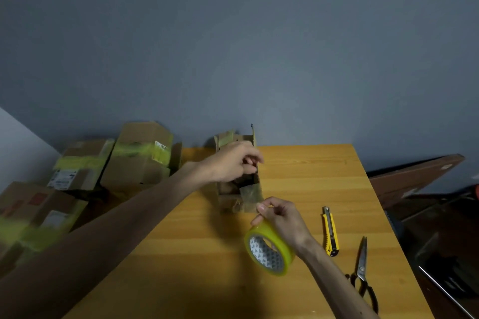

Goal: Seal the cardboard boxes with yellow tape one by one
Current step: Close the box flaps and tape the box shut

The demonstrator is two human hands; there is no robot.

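Head view, looking down over my two bare arms at a wooden table.

My right fingers [261, 208] are curled and pinched together at the top edge of a roll of yellow tape [269, 252]. My right hand [281, 219], just below the centre of the frame, holds the roll tilted above the table, and its white patterned core faces the camera. From my fingertips a short translucent strip of tape [251, 194] runs up onto the near face of a small cardboard box [228, 199].

My left fingers [252, 162] are bent over the top of that same box, at the centre of the frame. My left hand [233, 163] seems to grip an upright flap there, though blur hides the exact hold. The box stands open on the table [298, 179], close to its far edge, with flaps sticking up behind my hand.

To the right of the roll, a yellow utility knife [330, 232] lies flat on the wood. Dark-handled scissors [363, 276] lie just beyond it, in the lower right of the frame.

At the left of the frame, off the table's edge, cardboard boxes [140, 160] banded with yellow tape are heaped together, and the nearest are blurred. A blue-grey wall [259, 46] fills the upper half. A dark brown board [412, 176] leans at the right edge.
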